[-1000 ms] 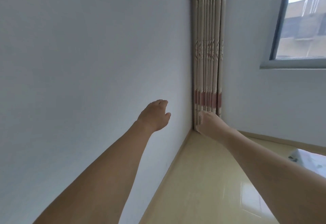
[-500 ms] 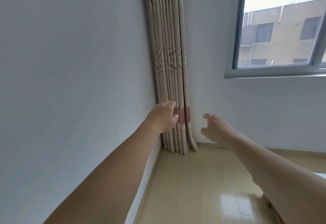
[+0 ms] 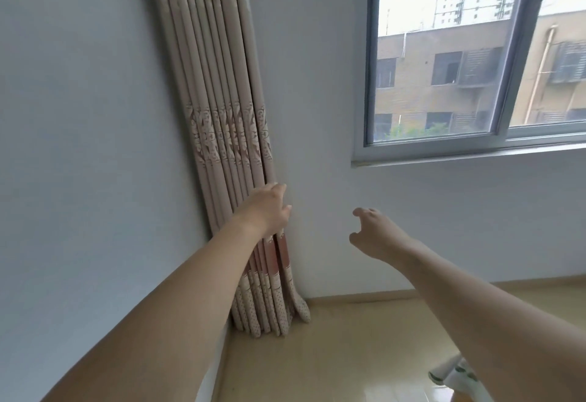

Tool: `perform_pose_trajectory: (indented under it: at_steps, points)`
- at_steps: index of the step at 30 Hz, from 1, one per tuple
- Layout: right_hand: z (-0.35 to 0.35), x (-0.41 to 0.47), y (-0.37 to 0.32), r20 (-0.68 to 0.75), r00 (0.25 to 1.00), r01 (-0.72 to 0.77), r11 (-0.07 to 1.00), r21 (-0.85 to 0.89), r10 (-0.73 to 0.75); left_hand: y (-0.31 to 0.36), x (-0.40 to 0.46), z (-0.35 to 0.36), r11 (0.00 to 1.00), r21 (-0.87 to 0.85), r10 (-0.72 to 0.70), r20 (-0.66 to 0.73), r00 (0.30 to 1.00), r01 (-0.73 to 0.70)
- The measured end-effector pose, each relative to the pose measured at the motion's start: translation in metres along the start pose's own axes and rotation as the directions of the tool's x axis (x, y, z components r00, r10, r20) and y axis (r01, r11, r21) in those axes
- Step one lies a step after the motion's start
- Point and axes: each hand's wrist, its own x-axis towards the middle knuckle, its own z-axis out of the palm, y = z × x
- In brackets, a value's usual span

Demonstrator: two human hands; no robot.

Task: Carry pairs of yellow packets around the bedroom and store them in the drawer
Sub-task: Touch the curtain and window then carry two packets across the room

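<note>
— Pink-and-cream pleats of the curtain [image 3: 222, 135] are now seen left of centre; a second ago they were at the right of the view, beside the corner. What is shown by that?

— A turn to the right is indicated. The window [image 3: 475, 59] has been brought far more fully into view, and the building outside can be made out through it. The left hand [image 3: 268, 210] was in front of bare wall [image 3: 79, 148] a second ago; it is now seen against the curtain's right edge, though contact cannot be confirmed.

— Is anything held?

— Nothing. The left hand is loosely curled and empty. The right hand [image 3: 375, 233] is held out to the right of it, fingers spread and slightly bent, also empty.

— And the yellow packets? The drawer?

— Neither is in view. Only wall, curtain, window and pale floor [image 3: 348, 354] are shown, with a scrap of white printed cloth [image 3: 450, 376] at the near right edge. It is judged that a pair has yet to be collected, and that the room is being crossed toward wherever the packets lie.

— Any writing or labels?

— None can be read. A woven ornamental band is carried by the curtain, but no lettering is seen.
</note>
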Motion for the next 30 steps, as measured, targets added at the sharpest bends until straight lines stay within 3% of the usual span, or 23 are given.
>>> perform_pose_trajectory:
  at_steps: [9,16,21,30]
  points:
    - [0.001,0.214,0.113,-0.051,0.989,-0.140,0.990,-0.003,0.139,0.049,0.244,0.117,0.977,-0.001,0.213,0.060,0.975,-0.213]
    - [-0.072,0.362,0.219,-0.176,0.947,-0.272,0.962,0.010,0.270,0.126,0.437,0.155,0.940,-0.077,0.336,0.028,0.941,-0.333]
    - [-0.098,0.429,0.292,-0.192,0.901,-0.393,0.919,0.017,0.389,0.192,0.544,0.193,0.877,-0.136,0.469,0.029,0.883,-0.461]
    - [-0.150,0.550,0.447,-0.299,0.729,-0.634,0.772,0.040,0.615,0.329,0.741,0.294,0.697,-0.213,0.707,0.037,0.707,-0.685]
